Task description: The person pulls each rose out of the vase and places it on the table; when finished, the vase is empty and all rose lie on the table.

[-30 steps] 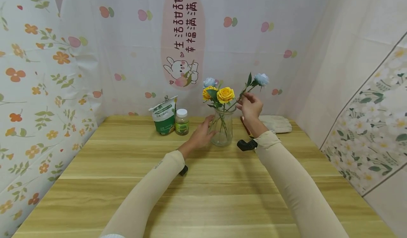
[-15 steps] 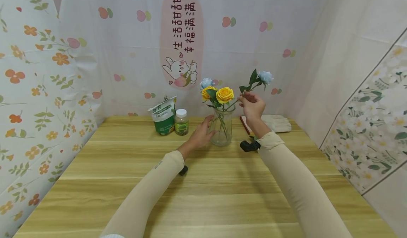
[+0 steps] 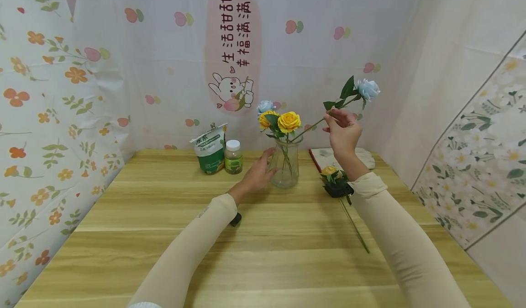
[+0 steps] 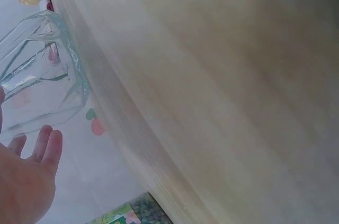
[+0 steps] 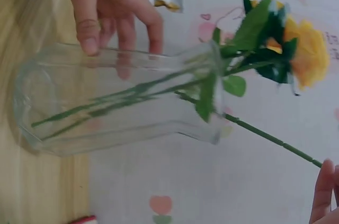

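Note:
My right hand (image 3: 344,130) pinches the green stem (image 5: 275,139) of a light-blue artificial rose (image 3: 367,90), its bloom tilted up to the right. The stem's lower end is still inside the mouth of a clear glass vase (image 3: 285,173). Two yellow roses (image 3: 289,122) and another light-blue rose (image 3: 266,107) stand in that vase, their stems showing through the glass. My left hand (image 3: 259,171) holds the vase from its left side, thumb in front and fingers reaching behind, as the right wrist view shows.
A yellow rose (image 3: 330,173) lies on the table at right, partly behind the right wrist camera. Behind it are a red-edged flat item (image 3: 316,159) and white gloves (image 3: 363,158). Left of the vase stand a green-white pouch (image 3: 211,155) with a clip and a white-capped jar (image 3: 233,161).
My right hand has moved up and right, drawing the blue rose's stem partway out of the vase. The yellow rose on the table has come into view. The left hand stays on the vase.

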The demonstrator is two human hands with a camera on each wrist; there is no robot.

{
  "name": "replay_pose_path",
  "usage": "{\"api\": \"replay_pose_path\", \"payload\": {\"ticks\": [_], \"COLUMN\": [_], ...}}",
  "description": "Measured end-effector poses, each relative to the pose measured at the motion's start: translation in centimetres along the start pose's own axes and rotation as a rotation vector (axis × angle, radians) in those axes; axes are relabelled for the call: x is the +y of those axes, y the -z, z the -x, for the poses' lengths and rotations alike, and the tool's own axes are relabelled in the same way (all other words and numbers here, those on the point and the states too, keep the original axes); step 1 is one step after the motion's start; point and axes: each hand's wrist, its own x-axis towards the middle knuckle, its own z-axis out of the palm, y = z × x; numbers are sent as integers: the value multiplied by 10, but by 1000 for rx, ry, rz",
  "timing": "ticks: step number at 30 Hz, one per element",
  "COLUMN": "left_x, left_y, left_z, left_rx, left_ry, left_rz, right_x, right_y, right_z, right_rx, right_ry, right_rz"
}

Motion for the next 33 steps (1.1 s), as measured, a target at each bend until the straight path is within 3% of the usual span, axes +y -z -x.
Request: {"api": "replay_pose_path", "payload": {"ticks": [7, 15, 21, 25, 33], "left_x": [-1, 0, 0, 0, 1], "left_y": [1, 3, 2, 2, 2], "left_z": [0, 2, 2, 1, 2], "left_rx": [1, -19, -24, -17, -18], "left_ry": [6, 18, 24, 16, 23], "left_rz": [3, 35, 23, 25, -9], "right_x": [-21, -46, -55, -56, -47], "right_y": [8, 19, 28, 36, 58], "right_z": [-1, 8, 17, 26, 50], "right_rx": [9, 10, -37, -103, -219], "right_ry": [164, 239, 300, 302, 240], "right_rz": [7, 13, 22, 14, 193]}}
